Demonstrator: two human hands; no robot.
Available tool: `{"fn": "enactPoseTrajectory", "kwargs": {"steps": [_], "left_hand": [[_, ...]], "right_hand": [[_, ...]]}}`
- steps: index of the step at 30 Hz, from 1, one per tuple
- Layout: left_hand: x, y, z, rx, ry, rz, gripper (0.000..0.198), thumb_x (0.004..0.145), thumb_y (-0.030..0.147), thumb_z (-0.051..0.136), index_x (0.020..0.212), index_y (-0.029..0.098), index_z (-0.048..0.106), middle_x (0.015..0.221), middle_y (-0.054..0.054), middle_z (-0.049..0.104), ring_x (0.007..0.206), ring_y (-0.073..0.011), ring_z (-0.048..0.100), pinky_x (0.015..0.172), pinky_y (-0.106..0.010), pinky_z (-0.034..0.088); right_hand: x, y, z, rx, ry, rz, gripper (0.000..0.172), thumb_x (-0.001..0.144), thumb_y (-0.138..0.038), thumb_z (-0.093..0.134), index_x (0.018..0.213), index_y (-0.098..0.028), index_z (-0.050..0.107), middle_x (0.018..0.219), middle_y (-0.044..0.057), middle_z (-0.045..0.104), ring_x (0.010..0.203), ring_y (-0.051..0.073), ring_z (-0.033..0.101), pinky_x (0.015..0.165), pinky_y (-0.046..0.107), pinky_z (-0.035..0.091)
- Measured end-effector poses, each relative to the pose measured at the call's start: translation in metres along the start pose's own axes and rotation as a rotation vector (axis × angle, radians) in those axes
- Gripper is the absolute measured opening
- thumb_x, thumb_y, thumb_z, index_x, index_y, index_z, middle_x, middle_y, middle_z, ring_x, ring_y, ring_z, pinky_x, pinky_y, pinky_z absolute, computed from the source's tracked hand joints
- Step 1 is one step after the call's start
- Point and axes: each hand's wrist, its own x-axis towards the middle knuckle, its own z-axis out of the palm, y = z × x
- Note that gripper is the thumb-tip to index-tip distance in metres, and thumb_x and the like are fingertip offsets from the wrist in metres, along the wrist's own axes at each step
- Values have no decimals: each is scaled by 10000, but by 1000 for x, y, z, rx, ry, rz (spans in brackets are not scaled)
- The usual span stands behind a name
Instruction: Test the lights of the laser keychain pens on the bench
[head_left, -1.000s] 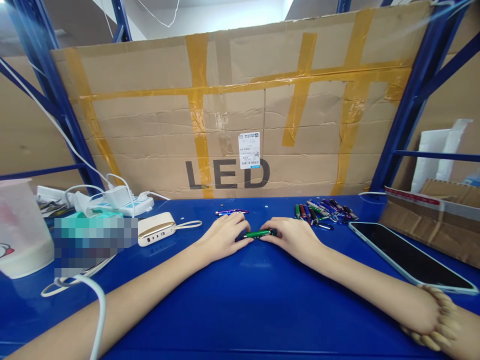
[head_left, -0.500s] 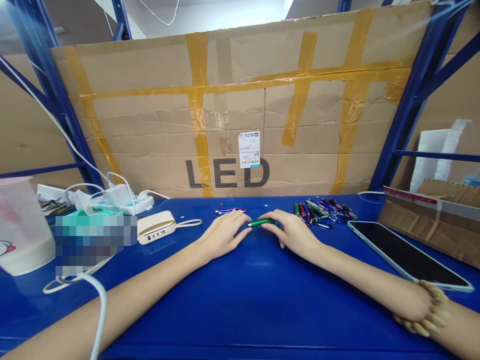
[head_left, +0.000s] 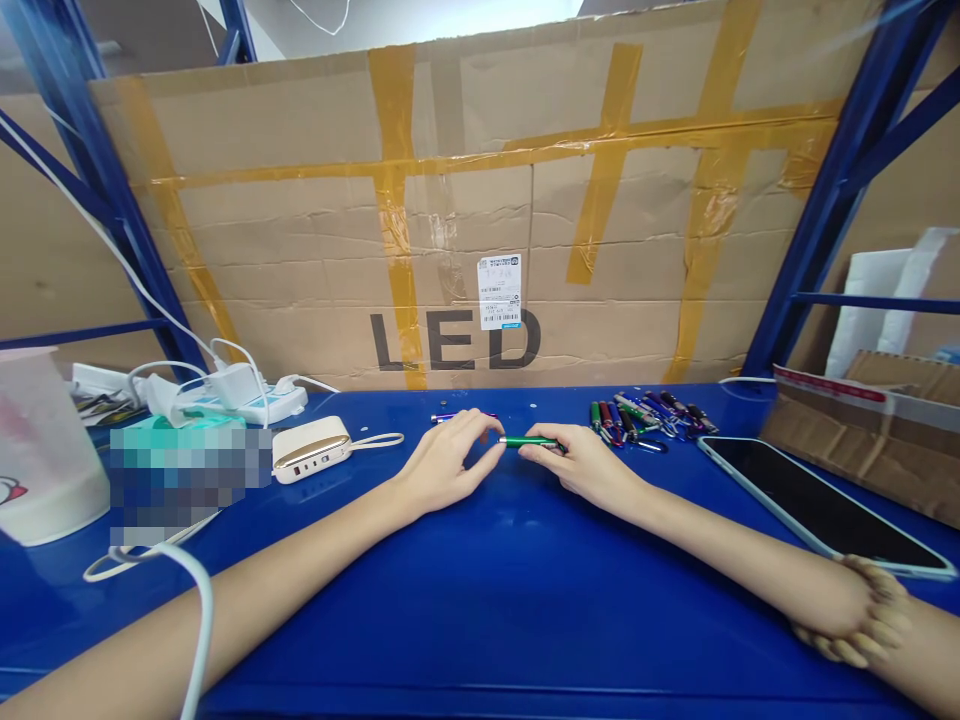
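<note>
A slim green metal tube with a silver tip, shaped like a penlight (head_left: pixel 531 441), lies level between my hands. My right hand (head_left: pixel 589 458) is closed round its right end, thumb and fingers pinching it. My left hand (head_left: pixel 452 462) curves around the silver tip, thumb and forefinger parted, and whether they touch it I cannot tell. A faint reddish patch shows inside that curve. Behind my left hand lies a purple-blue tube (head_left: pixel 444 418), partly hidden. To the right of my right hand is a pile of similar coloured tubes (head_left: pixel 637 418), some with metal clips.
On the right lie a phone (head_left: pixel 817 505) and a brown cardboard box (head_left: pixel 847 440). At left are a white power bank (head_left: pixel 311 449), a power strip (head_left: pixel 281 403), a pale cup (head_left: pixel 52 480) and a white cable (head_left: pixel 201 620). A large cardboard sheet (head_left: pixel 315 250) stands behind the blue table (head_left: pixel 480 600).
My left thumb and forefinger have parted a little at the tube's tip. My right hand has closed more tightly round the green tube. The view has shifted slightly.
</note>
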Motion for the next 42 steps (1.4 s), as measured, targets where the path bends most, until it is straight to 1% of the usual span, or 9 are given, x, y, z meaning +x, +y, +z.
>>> {"fn": "enactPoseTrajectory", "kwargs": {"steps": [3,5,9,14,20,24,31,37,42], "left_hand": [[0,3,2,-242,81,-203,227,869,361,361,990,207,478,862,-20,538,768,-144,502,677,-261,404],[0,5,4,-417,125,-301,226,876,364,337,968,205,469,844,-13,529,746,-135,489,656,-248,398],[1,8,7,-620,120,-360,229,881,352,304,945,206,469,814,-5,510,700,-123,463,596,-229,372],[1,5,8,-645,98,-371,235,878,323,292,931,204,487,807,-4,516,667,-113,444,564,-218,342],[4,-5,13,-762,144,-468,232,858,330,311,894,190,492,770,-7,509,617,-105,454,482,-201,322],[6,-7,14,-807,170,-513,214,843,326,334,878,185,492,748,-3,502,584,-95,452,445,-190,308],[6,-8,14,-793,165,-501,207,841,311,338,877,184,497,751,-2,506,586,-94,454,444,-187,314],[5,-8,15,-752,159,-471,204,855,290,324,881,189,500,752,4,511,603,-92,454,479,-190,330],[5,-9,15,-730,158,-456,207,859,289,320,887,191,501,752,4,510,613,-95,450,490,-192,331]], "right_hand": [[0,-1,0,-67,19,25,390,766,-539,469,656,-176,558,521,-47,424,486,76,342,476,206,261],[0,-1,0,-99,15,28,405,748,-559,481,651,-177,574,517,-45,431,492,79,335,476,206,254],[-1,-2,0,-126,-18,6,409,742,-572,484,683,-189,614,530,-35,477,497,85,362,480,209,252],[-1,-2,0,-127,-23,-10,374,751,-547,498,699,-199,626,549,-33,507,507,88,390,488,209,252],[0,-2,0,-115,-8,-14,346,748,-532,517,728,-212,646,544,-34,506,505,90,396,477,210,238],[-1,-1,0,-98,-6,-23,356,750,-538,509,733,-211,646,548,-32,505,502,89,393,478,210,252],[-1,-4,0,-125,2,-13,399,750,-571,480,691,-203,623,529,-37,488,490,84,371,472,207,249],[-3,-5,1,-156,23,4,457,694,-632,500,653,-195,624,511,-30,483,481,84,354,463,208,256],[-4,-7,1,-163,53,-15,482,705,-640,475,647,-186,627,515,-18,482,465,82,333,454,209,261]]}}
